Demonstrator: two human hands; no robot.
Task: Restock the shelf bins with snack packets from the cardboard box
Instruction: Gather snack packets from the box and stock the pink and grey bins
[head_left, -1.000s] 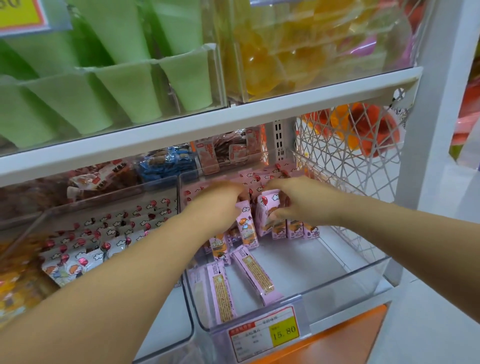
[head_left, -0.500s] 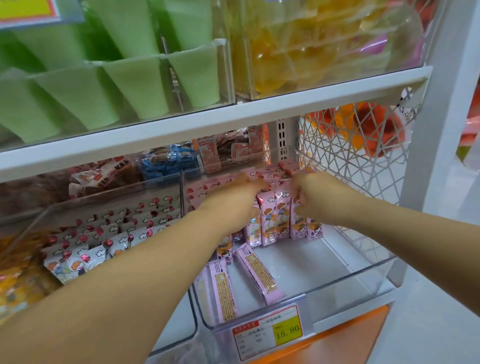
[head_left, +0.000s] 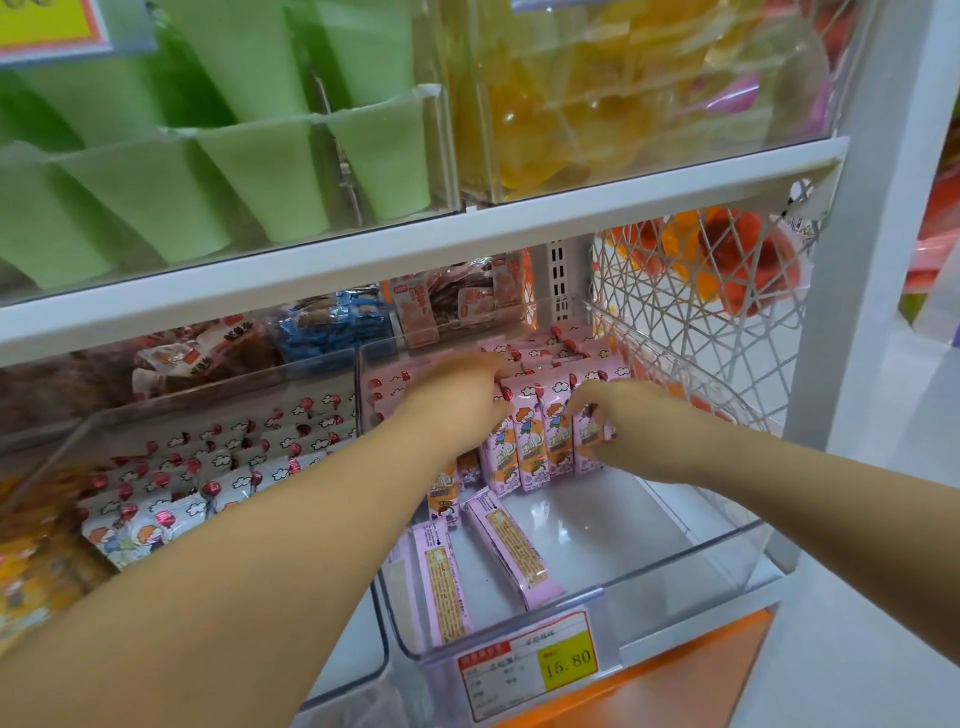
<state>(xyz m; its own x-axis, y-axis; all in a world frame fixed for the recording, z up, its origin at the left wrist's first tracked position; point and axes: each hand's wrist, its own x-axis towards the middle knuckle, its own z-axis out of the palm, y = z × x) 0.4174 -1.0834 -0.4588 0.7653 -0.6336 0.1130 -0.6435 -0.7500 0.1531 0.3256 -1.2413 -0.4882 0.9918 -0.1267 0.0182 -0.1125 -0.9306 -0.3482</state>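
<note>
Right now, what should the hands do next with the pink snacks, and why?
Probably the right grip should release the upright row and fetch a flat packet: the row stands tidy, while two lie loose in the bin.

You've got a price tag (head_left: 527, 670) reading 15.80 down front, an orange panel (head_left: 675, 686) just under it, and a white lattice side panel (head_left: 691, 332) off to your right.

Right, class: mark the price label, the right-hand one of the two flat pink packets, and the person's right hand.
price label (head_left: 530, 675): head view, centre of the tag.
right flat pink packet (head_left: 506, 551): head view, its yellow printed panel.
right hand (head_left: 631, 423): head view, back of the hand.
</note>
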